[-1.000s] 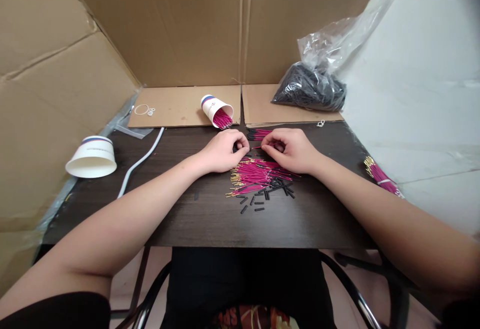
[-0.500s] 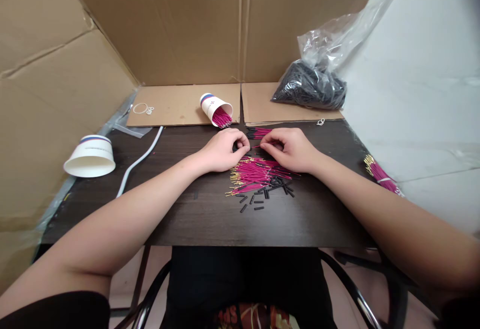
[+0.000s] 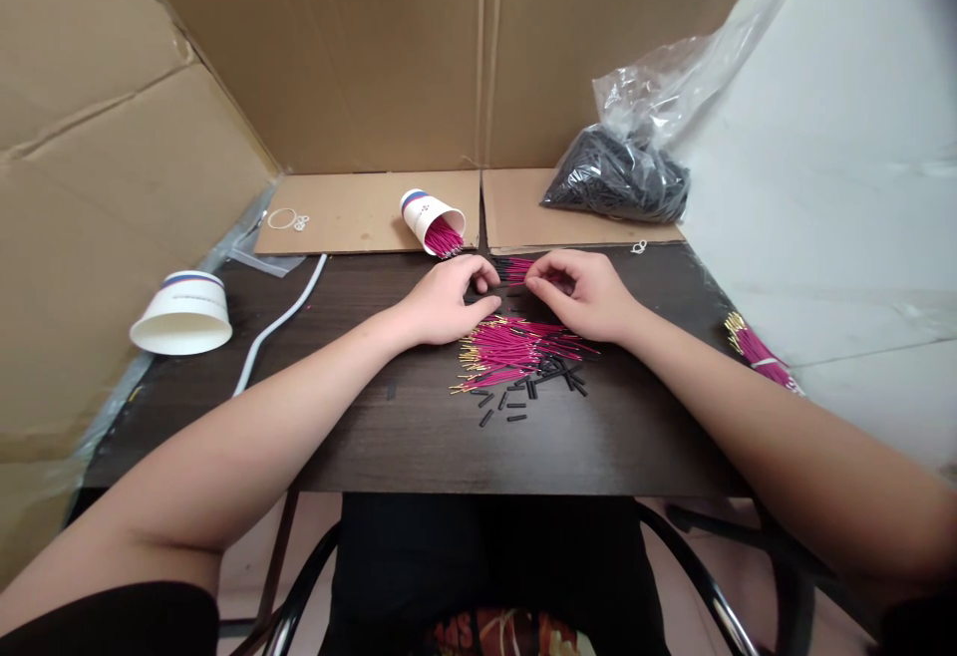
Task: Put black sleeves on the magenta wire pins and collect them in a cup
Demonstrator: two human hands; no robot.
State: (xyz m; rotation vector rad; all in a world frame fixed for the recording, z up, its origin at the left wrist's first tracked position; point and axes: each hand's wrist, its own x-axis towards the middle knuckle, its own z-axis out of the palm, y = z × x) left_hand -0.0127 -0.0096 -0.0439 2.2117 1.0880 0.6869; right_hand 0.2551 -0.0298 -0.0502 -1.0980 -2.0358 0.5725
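Observation:
My left hand (image 3: 449,299) rests over the table with thumb and fingertips apart and nothing between them. Opposite it, my right hand (image 3: 579,289) pinches a thin magenta wire close to a row of magenta wires with black ends (image 3: 512,270); the fingers partly cover this row. Below both hands lies a loose pile of magenta wires with gold tips (image 3: 497,349). Short black tubes (image 3: 553,374) are scattered along the front of that pile.
A paper cup with magenta wires (image 3: 434,221) lies on its side on cardboard. Another paper cup (image 3: 183,315) and a white cord (image 3: 273,327) are at left. At right are a bag of black tubes (image 3: 620,172) and a tied wire bundle (image 3: 759,352).
My left thumb and fingers have opened apart. My right hand has shifted slightly up and away from the left, toward the row of black-ended wires.

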